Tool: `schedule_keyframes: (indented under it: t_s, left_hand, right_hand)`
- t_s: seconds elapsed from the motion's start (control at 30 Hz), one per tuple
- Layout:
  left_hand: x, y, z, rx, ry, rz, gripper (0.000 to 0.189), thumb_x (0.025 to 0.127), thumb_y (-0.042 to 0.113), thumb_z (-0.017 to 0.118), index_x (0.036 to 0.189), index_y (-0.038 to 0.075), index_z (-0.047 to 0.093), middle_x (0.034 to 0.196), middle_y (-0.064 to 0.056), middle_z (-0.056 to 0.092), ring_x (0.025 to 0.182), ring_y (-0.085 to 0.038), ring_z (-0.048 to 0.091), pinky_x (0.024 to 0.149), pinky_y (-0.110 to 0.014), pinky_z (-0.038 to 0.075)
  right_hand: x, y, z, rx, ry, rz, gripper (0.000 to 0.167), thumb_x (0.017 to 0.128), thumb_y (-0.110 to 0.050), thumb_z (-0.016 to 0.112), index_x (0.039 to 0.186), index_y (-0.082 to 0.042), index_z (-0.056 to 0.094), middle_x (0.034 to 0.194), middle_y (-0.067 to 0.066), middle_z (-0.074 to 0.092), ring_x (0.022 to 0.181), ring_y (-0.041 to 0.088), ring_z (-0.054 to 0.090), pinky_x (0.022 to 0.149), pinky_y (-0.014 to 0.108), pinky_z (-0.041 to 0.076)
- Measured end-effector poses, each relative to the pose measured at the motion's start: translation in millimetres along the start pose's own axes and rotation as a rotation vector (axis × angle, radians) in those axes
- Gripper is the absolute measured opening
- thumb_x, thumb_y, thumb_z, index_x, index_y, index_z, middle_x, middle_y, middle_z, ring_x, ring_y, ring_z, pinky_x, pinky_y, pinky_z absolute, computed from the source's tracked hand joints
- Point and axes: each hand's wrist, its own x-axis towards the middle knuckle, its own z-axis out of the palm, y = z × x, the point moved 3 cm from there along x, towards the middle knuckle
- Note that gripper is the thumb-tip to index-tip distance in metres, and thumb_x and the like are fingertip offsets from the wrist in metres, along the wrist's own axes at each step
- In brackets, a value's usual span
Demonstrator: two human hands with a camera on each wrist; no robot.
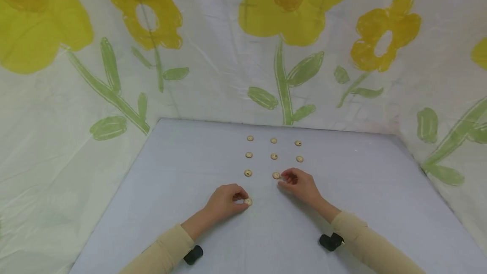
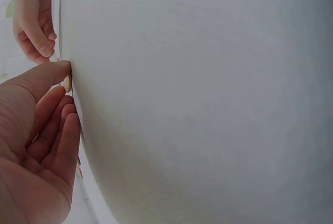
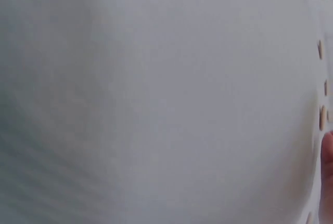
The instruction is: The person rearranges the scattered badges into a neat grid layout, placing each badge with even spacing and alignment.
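My left hand (image 1: 227, 201) pinches a small round wooden disc (image 1: 248, 201) between thumb and index finger, low over the near part of the table. In the left wrist view the same disc (image 2: 67, 83) shows edge-on between those fingertips. Farther right, my right hand (image 1: 302, 186) has its fingertips right at the edge of another disc (image 1: 276, 175), with thumb and fingers parted. Only the thumb (image 3: 327, 153) of that hand shows in the right wrist view, just below a disc (image 3: 322, 117).
More discs lie in rows beyond the hands, among them a near-left disc (image 1: 248, 173), a middle disc (image 1: 274, 156) and a far-right disc (image 1: 298, 143); some have dark marks. A pale cloth covers the table (image 1: 182, 151). Behind it hangs a flower-painted curtain (image 1: 213, 75).
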Motion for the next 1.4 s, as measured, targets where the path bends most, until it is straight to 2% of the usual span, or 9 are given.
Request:
schedule_keyframes:
  t_s: [0.43,0.87,1.2,1.4]
  left_hand:
    - [0.8,-0.6,-0.6,0.007,0.005,0.002,0.009,0.084,0.021,0.077,0.091,0.016,0.072,0.086,0.008,0.066,0.079,-0.010,0.059,0.073,-0.027,0.049]
    - [1.3,-1.6,0.8,0.006,-0.002,-0.019,0.010,0.085,0.023,0.076,0.092,0.017,0.072,0.087,0.008,0.065,0.080,-0.009,0.059,0.074,-0.028,0.050]
    - [0.9,0.2,-0.6,0.013,0.014,0.004,0.010,0.084,0.021,0.077,0.092,0.015,0.072,0.088,0.006,0.066,0.080,-0.010,0.059,0.074,-0.028,0.050]
    - [0.7,0.2,1.1,0.021,0.008,-0.003,0.010,0.085,0.021,0.076,0.092,0.016,0.072,0.087,0.007,0.066,0.081,-0.009,0.059,0.074,-0.029,0.050]
  right_hand:
    - [-21.8,-8,-3,0.071,0.006,0.008,0.024,0.079,-0.016,0.082,0.098,-0.010,0.070,0.082,-0.004,0.063,0.079,0.011,0.059,0.073,0.024,0.053]
    - [-40.0,-10,0,0.079,-0.014,-0.004,0.023,0.080,-0.018,0.082,0.098,-0.012,0.069,0.084,-0.005,0.063,0.078,0.010,0.057,0.072,0.022,0.052]
    - [-57.5,-12,-3,0.073,-0.008,-0.015,0.023,0.078,-0.017,0.083,0.097,-0.014,0.069,0.081,-0.007,0.061,0.076,0.008,0.057,0.070,0.023,0.052]
    - [-68.3,-11,-4,0.076,-0.023,-0.004,0.024,0.079,-0.018,0.083,0.097,-0.014,0.068,0.082,-0.007,0.062,0.076,0.008,0.057,0.070,0.023,0.052]
